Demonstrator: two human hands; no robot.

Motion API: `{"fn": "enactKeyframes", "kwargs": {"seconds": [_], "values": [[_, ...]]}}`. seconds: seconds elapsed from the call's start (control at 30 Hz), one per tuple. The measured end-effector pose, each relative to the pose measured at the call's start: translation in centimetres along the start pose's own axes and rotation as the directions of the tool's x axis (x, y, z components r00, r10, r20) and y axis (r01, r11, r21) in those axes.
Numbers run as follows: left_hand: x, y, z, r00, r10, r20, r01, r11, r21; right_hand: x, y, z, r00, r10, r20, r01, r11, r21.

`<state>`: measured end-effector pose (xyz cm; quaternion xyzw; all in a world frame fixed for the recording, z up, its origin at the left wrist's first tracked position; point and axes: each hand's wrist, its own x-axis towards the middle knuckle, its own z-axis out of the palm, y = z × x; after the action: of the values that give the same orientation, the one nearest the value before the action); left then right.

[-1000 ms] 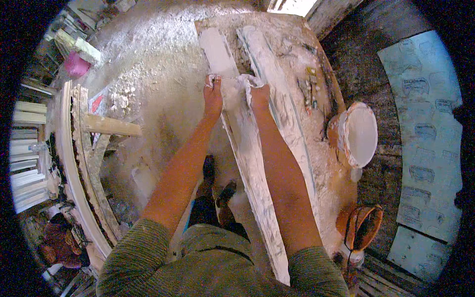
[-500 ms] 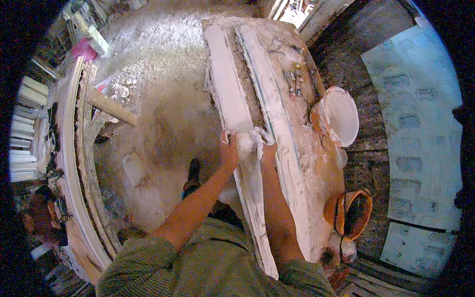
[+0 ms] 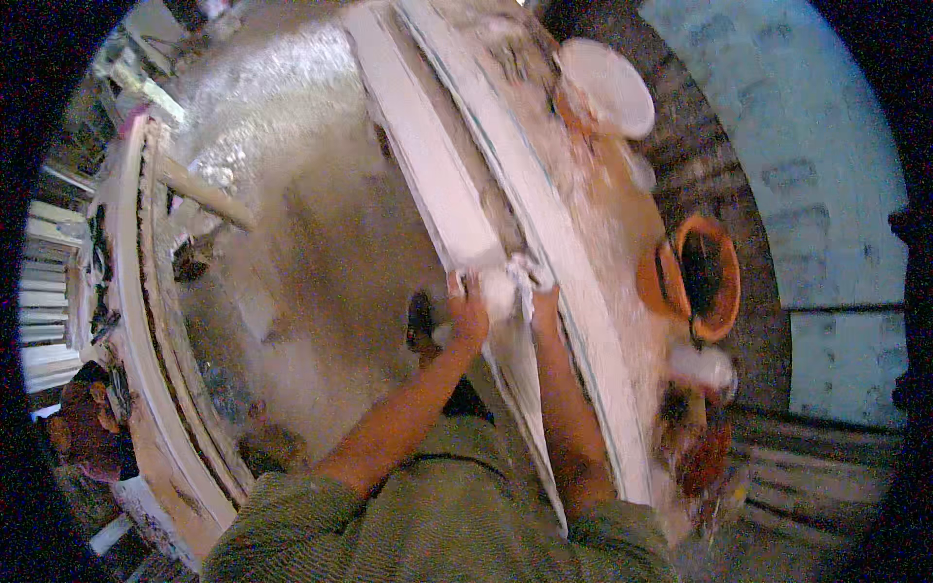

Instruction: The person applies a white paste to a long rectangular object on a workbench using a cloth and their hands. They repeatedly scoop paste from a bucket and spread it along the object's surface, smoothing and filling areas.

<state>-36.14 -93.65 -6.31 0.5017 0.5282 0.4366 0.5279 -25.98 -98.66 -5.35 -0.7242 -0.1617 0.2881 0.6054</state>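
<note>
My left hand (image 3: pixel 468 299) and my right hand (image 3: pixel 544 297) are closed on either side of a whitish, plaster-smeared piece (image 3: pixel 499 293), whose exact kind I cannot make out. It sits across a long mould strip on the table. Beyond my hands, smooth white plaster (image 3: pixel 428 165) covers this strip; nearer to me its surface (image 3: pixel 520 364) looks greyer and thinner. Wet white plaster clings to the fingers of my right hand. Just right of that hand, a second long white strip (image 3: pixel 525 180) runs parallel, with a dark greenish edge line.
On the table's right side stand a white-coated bucket (image 3: pixel 610 89) and an orange bucket (image 3: pixel 712 277), with a pale container (image 3: pixel 702 372) nearby. A long moulding bench (image 3: pixel 136 321) runs along the left, where another person (image 3: pixel 94 423) is seen. Dusty floor (image 3: pixel 321 233) lies between.
My hands and the piece have slid along the strip toward its near end, leaving a longer smooth stretch beyond. My body has moved back, and the buckets now appear farther ahead.
</note>
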Motion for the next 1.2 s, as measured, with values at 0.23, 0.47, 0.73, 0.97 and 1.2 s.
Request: {"fn": "enactKeyframes", "kwargs": {"seconds": [0.23, 0.47, 0.73, 0.97, 1.2], "values": [[-13.9, -4.0, -1.0, 0.991, -0.072, 0.111, 0.087, 0.987, -0.137, -10.9, 1.9, -9.5, 0.999, -0.05, 0.016, 0.049, 0.996, 0.073], [-29.1, -6.0, -2.0, 0.996, -0.079, 0.041, 0.085, 0.983, -0.163, -21.5, 6.4, -19.0, 0.995, -0.094, -0.022, 0.094, 0.996, 0.001], [-46.3, -7.9, -4.0, 0.999, 0.025, 0.025, -0.02, 0.984, -0.175, -32.8, 10.8, -30.6, 0.994, -0.104, 0.019, 0.102, 0.99, 0.096], [-61.7, -11.0, -5.0, 0.995, -0.079, 0.062, 0.08, 0.997, -0.002, -44.1, 13.2, -41.2, 0.995, -0.081, -0.054, 0.067, 0.971, -0.23], [-75.0, -14.1, -6.3, 0.985, -0.144, 0.097, 0.164, 0.951, -0.262, -54.5, 16.3, -49.1, 0.988, -0.113, -0.105, 0.097, 0.984, -0.147]]}}
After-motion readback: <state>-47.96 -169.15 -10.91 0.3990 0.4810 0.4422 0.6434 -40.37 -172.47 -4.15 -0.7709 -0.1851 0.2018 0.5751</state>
